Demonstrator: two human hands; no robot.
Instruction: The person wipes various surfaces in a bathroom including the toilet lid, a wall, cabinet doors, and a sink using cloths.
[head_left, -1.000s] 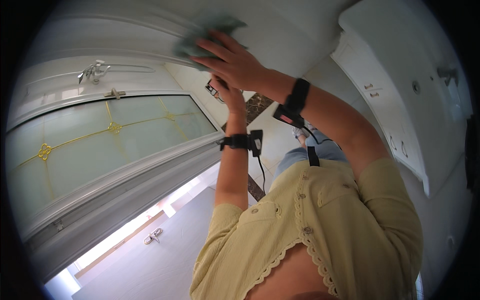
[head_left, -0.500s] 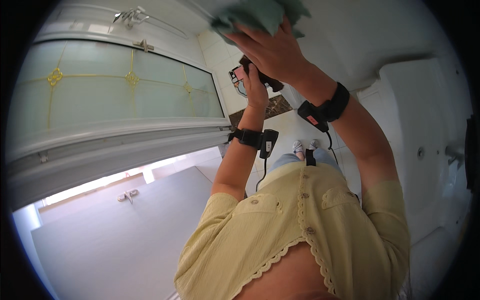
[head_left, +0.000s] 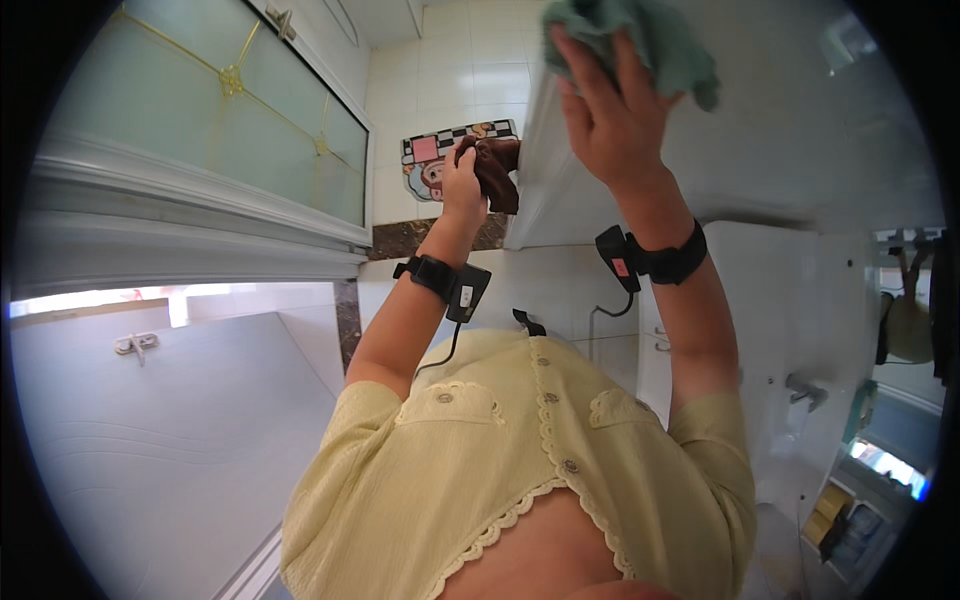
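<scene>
My right hand (head_left: 618,135) is raised at the top, its fingers spread over a bunched green cloth (head_left: 675,50) and pressing it to a broad, smooth white surface (head_left: 760,150). In my left hand (head_left: 462,190), lower and further left, a dark brown cloth (head_left: 494,172) is gripped and hangs in folds. Its fingers curl round the cloth's left side. Below the brown cloth, a patterned mat (head_left: 425,150) with black-and-white checks and a cartoon figure lies on the tiled floor, partly covered by hand and cloth.
A frosted glass panel (head_left: 170,100) with gold trim stands at the upper left. Below it is a pale door (head_left: 150,440) with a metal handle (head_left: 137,344). On the right are a white basin (head_left: 780,300) with a faucet (head_left: 803,392) and a shelf (head_left: 850,525) holding items.
The view has turned, bringing more of the mat, the floor and the right side into sight. My right hand and the green cloth now appear further right, more apart from my left hand.
</scene>
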